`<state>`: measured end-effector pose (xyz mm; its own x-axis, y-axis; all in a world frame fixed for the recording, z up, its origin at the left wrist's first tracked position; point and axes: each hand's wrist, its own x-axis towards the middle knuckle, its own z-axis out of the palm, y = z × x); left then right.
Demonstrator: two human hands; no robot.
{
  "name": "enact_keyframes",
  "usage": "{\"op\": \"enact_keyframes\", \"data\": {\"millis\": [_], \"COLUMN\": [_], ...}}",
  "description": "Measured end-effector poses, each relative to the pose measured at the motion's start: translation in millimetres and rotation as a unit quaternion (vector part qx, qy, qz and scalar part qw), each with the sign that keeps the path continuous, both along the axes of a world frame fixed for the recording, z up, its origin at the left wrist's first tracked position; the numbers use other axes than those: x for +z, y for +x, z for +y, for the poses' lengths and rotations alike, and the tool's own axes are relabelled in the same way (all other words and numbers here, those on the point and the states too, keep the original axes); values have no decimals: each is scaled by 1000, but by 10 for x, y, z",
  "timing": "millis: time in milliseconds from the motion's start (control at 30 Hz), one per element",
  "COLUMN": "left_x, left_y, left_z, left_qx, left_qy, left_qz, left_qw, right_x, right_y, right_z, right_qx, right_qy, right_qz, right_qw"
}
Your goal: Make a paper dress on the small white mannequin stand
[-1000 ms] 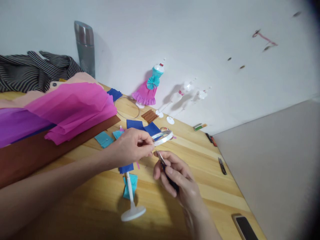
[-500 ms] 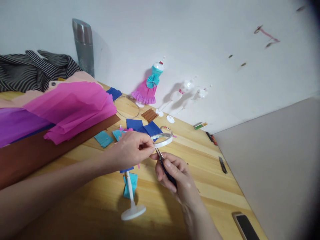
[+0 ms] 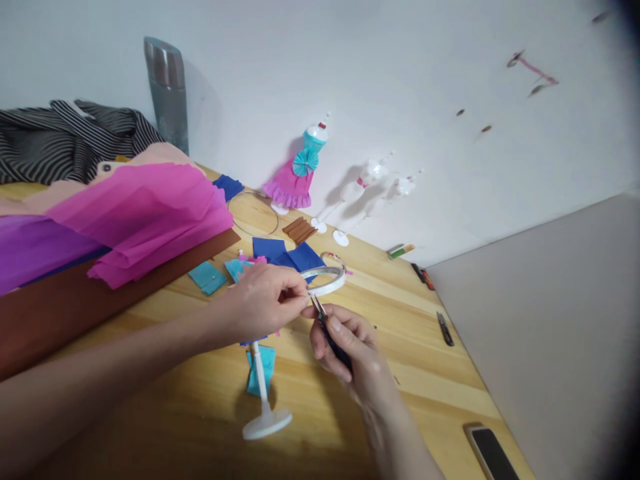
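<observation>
My left hand is closed in a pinch at the near edge of a narrow roll of white tape. Just below those fingertips, my right hand grips a small pair of snips with dark handles. Their two pointed metal blades stand slightly apart, tips close to the left fingertips and the tape. Under my left forearm and hand stands a white doll-sized dress stand with a round base. Its upper part is mostly hidden by the left hand; bits of blue and pink show there.
Folded blue paper, turquoise paper and pleated brown paper lie behind. A dressed mannequin and two bare ones stand by the wall. Pink sheets lie left; a cutter and a phone lie right.
</observation>
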<state>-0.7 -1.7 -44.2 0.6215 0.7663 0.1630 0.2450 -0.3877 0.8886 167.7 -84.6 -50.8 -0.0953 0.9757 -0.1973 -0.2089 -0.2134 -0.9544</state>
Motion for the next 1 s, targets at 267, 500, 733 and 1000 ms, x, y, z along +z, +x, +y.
{"op": "enact_keyframes", "data": {"millis": [267,500,733,1000], "left_x": [12,-43,-39,-57], "left_y": [39,45,44,49], "left_z": [-47,-32,-30,-26], "left_qx": [-7,-6,-13,-47], "left_qy": [40,28,-43,-110], "left_qz": [-4,-15,-20,-72], "left_qw": [999,999,999,990], "right_x": [-24,-27,-96,-96], "right_y": [-33,-69,-86,-96], "right_z": [18,30,30,28], "right_qx": [-12,-21,-19,-4], "right_qy": [-6,-15,-16,1], "right_qz": [21,37,62,90], "right_qw": [1000,999,998,996]}}
